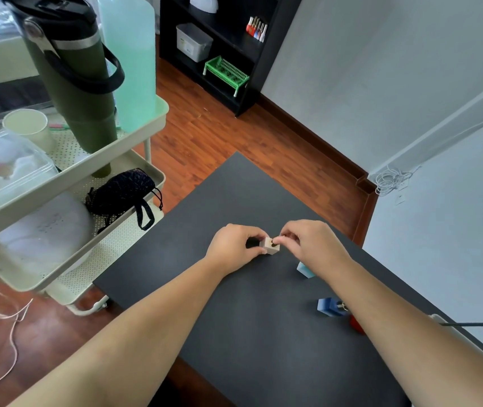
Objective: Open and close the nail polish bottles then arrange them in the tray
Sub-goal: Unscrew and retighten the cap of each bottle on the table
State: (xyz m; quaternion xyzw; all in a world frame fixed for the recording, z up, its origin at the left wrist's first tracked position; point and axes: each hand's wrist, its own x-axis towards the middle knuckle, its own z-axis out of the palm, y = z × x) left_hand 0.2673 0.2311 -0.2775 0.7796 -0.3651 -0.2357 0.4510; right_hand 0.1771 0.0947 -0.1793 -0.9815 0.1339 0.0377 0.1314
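A small beige square nail polish bottle (271, 246) lies tilted over the black table (234, 304), its dark neck facing up and right. My left hand (234, 245) grips its body from the left. My right hand (307, 239) pinches something small at the bottle's neck; my fingers hide its cap. A light teal bottle (304, 270) sits on the table, partly behind my right forearm. A dark blue bottle (328, 306) lies nearer me, and a red thing (356, 323) peeks out beside my arm.
A pale green rolling cart (67, 183) stands at the left with a dark green jug (70, 74), a clear bottle (130, 60) and a black pouch (122, 190). A black shelf (266, 63) at the back holds a green basket (225, 71) and several polish bottles (257, 28).
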